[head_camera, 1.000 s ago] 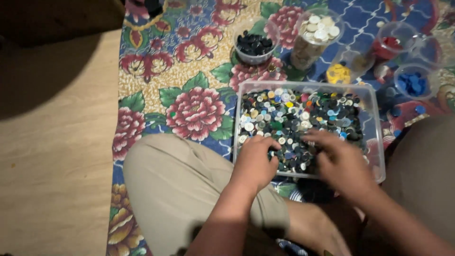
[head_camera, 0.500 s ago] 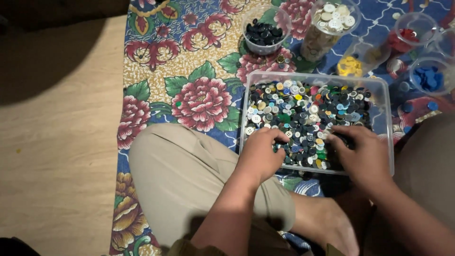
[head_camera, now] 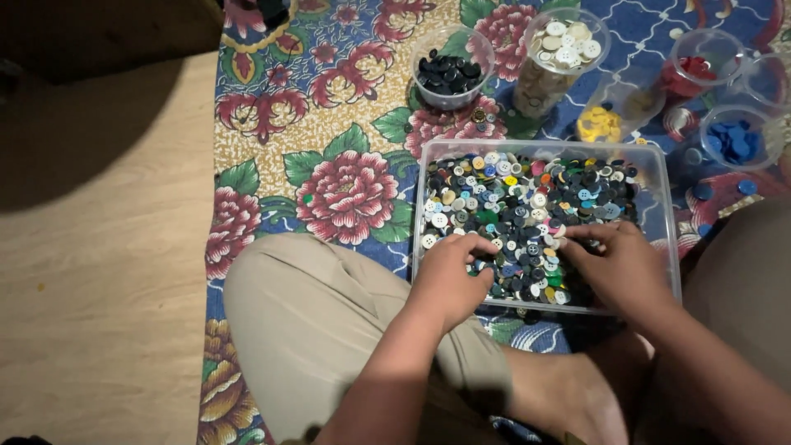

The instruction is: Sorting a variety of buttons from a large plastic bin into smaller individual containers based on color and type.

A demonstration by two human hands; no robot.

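Note:
A clear plastic bin point(head_camera: 544, 150) full of mixed coloured buttons point(head_camera: 527, 198) sits on a floral mat in front of my crossed legs. My left hand point(head_camera: 449, 276) rests in the bin's near left part, fingers curled down into the buttons. My right hand point(head_camera: 618, 268) is in the near right part, fingertips pinching among the buttons. Whether either hand holds a button I cannot tell.
Beyond the bin stand small clear cups: black buttons point(head_camera: 451, 70), white buttons point(head_camera: 560, 53), yellow point(head_camera: 600, 124), red point(head_camera: 696, 70), blue point(head_camera: 733, 140). A few blue buttons lie loose on the floral mat point(head_camera: 329, 124). Wooden floor point(head_camera: 99, 272) is at the left.
The view has shifted so the bin sits lower and more central. Both hands have moved slightly within the bin, still picking through the buttons.

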